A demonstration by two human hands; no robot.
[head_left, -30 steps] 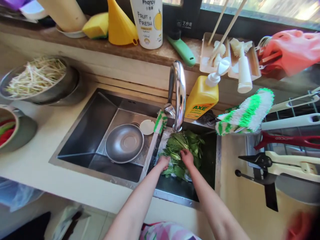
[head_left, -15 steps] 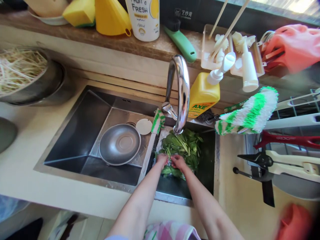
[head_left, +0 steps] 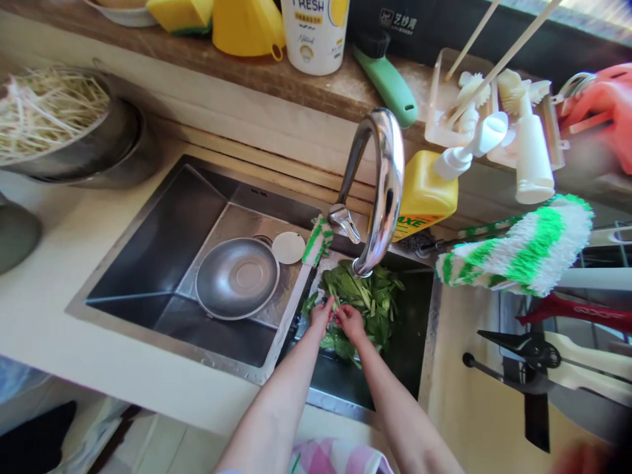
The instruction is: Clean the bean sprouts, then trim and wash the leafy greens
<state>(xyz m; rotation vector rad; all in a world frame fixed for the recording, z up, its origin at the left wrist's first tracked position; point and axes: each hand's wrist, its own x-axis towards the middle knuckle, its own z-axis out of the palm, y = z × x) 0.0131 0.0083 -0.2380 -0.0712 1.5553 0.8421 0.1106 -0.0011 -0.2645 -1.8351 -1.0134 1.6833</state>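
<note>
A heap of leafy greens point(head_left: 372, 293) lies in the right basin of the sink, under the chrome faucet point(head_left: 390, 178). At the near left side of the heap, my left hand point(head_left: 322, 315) is closed with its fingertips pinched on a piece of the greens. My right hand point(head_left: 349, 322) is just beside it, its thumb and fingers drawn together on the same greens. The two hands almost meet, and the small piece between them is hard to make out. Leaves spread below and beyond both hands.
The left basin point(head_left: 148, 263) holds a metal pan point(head_left: 237, 280) and a white disc point(head_left: 289, 248). A green-striped cloth point(head_left: 317, 242) hangs on the divider. A yellow soap bottle point(head_left: 425, 191) stands behind the faucet. Scissors point(head_left: 536, 349) lie at right; bean sprouts point(head_left: 49, 115) fill a bowl at left.
The camera view has shifted and tilted slightly. Both hands stay close together at the greens, with the left fingers raised a little.
</note>
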